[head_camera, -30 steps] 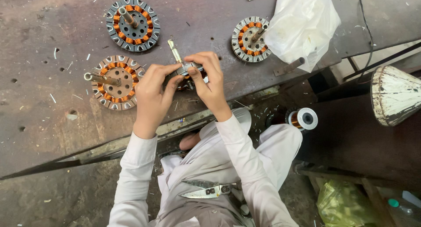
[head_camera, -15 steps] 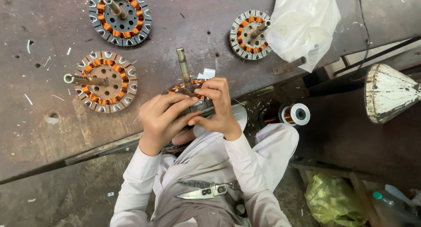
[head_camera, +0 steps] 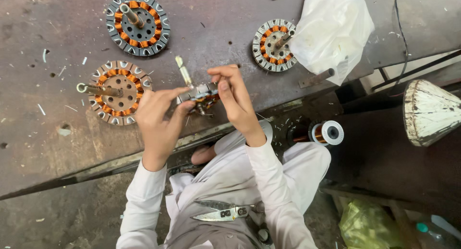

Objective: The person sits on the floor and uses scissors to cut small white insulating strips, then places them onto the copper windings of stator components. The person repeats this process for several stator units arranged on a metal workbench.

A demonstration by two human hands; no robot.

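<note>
Wound motor stator with shaft (head_camera: 199, 93): held between both hands above the metal workbench (head_camera: 43, 143). Left hand (head_camera: 158, 117) grips its near-left side, fingers curled; right hand (head_camera: 235, 97) pinches its right edge from above.

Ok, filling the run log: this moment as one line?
left hand: holds stator | right hand: pinches stator top | bench: three wound stators | lap: scissors

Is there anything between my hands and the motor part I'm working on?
Nothing visible. The left hand and right hand both grip the small wound motor part directly, held above the edge of the metal table.
</note>
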